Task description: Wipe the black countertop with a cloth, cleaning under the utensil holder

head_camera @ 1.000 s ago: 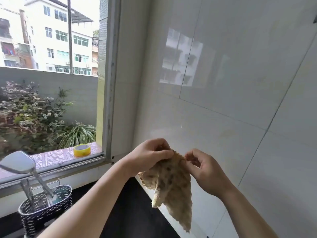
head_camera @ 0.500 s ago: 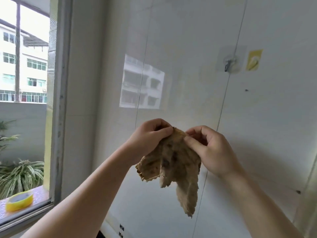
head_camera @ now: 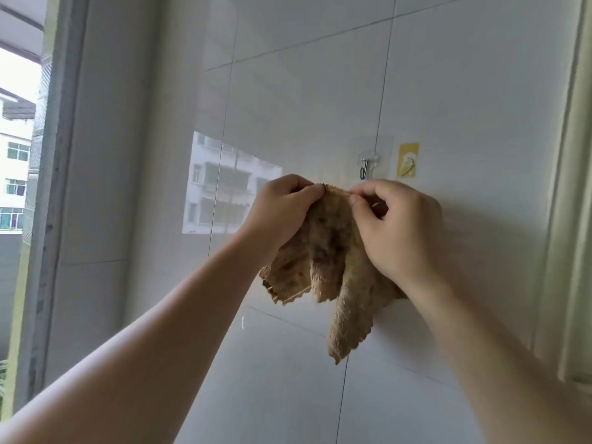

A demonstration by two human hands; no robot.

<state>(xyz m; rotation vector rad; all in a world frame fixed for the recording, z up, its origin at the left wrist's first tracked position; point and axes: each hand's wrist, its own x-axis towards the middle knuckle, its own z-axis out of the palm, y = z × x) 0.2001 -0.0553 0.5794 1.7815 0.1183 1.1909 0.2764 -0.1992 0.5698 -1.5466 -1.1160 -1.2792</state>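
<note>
Daylight from window (head_camera: 19, 149) at left, glare on tiles (head_camera: 230, 184), edges blurry.

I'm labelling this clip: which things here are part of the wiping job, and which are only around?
Job: cloth, left hand, right hand, both gripping its top edge.
Around: wall hook, yellow sticker, tiled wall, window.

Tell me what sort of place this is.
Probably a home kitchen or utility corner: glossy white wall tiles, an adhesive wall hook above the stained cloth, and a window facing apartment blocks.
</note>
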